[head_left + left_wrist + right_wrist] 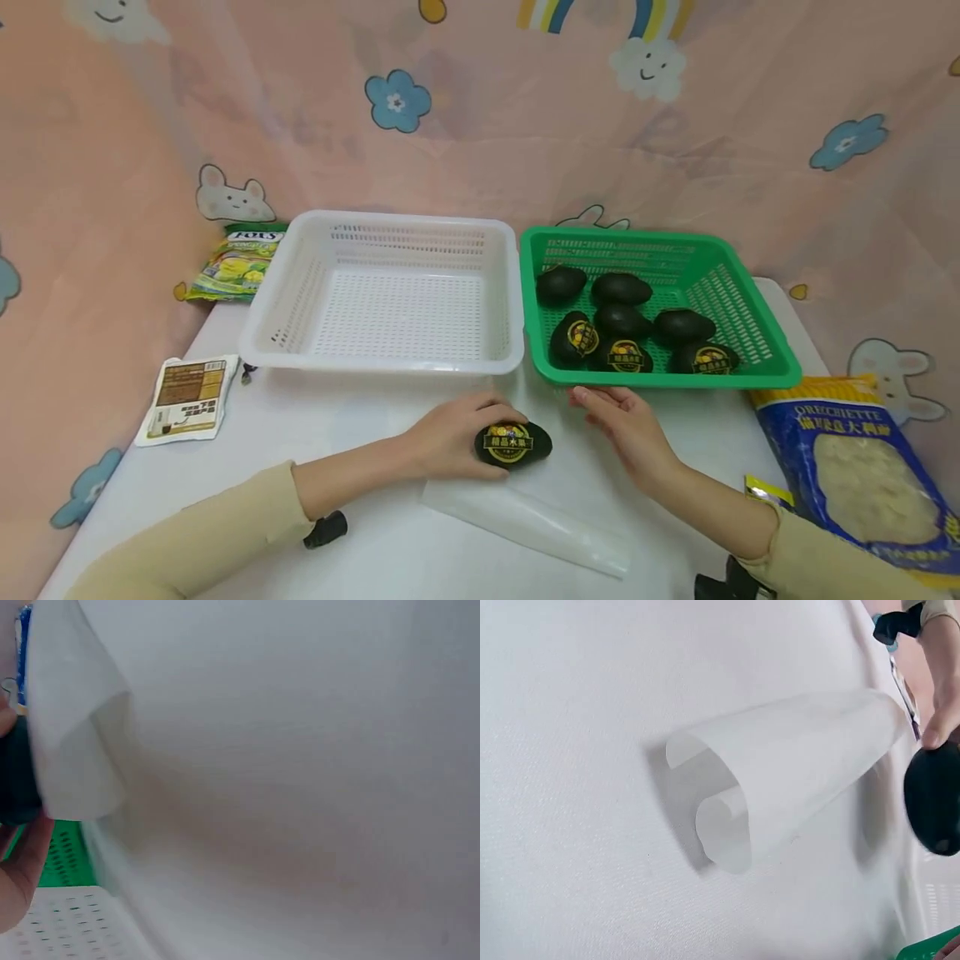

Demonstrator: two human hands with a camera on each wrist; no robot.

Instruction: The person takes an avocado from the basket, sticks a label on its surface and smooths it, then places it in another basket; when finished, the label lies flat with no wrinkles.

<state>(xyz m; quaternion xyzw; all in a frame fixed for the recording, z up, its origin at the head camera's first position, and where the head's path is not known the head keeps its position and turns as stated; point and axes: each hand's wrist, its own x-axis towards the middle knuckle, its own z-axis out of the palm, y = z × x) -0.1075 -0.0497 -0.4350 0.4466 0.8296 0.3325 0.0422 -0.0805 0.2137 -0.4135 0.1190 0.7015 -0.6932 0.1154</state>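
Note:
My left hand (pixel 459 437) grips a dark avocado (pixel 538 444) with a gold-and-black label, held over the white table in front of the baskets. The same avocado (pixel 932 799) shows dark at the right edge of the right wrist view. My right hand (pixel 633 433) holds nothing; its fingers are loosely bent, with the fingertips right at the front rim of the green basket (pixel 675 382). Inside that basket lie several more avocados (pixel 621 289), some labelled. Below my left hand lies a curled white sheet (pixel 540 529), rolled like a cone in the right wrist view.
A white perforated basket (pixel 382 365) stands left of the green one, with nothing in it. To the left lie a candy bag (pixel 238 265) and a brown-and-white packet (pixel 187 400). A blue orecchiette bag (pixel 862 492) and a small yellow packet (pixel 768 490) lie at right.

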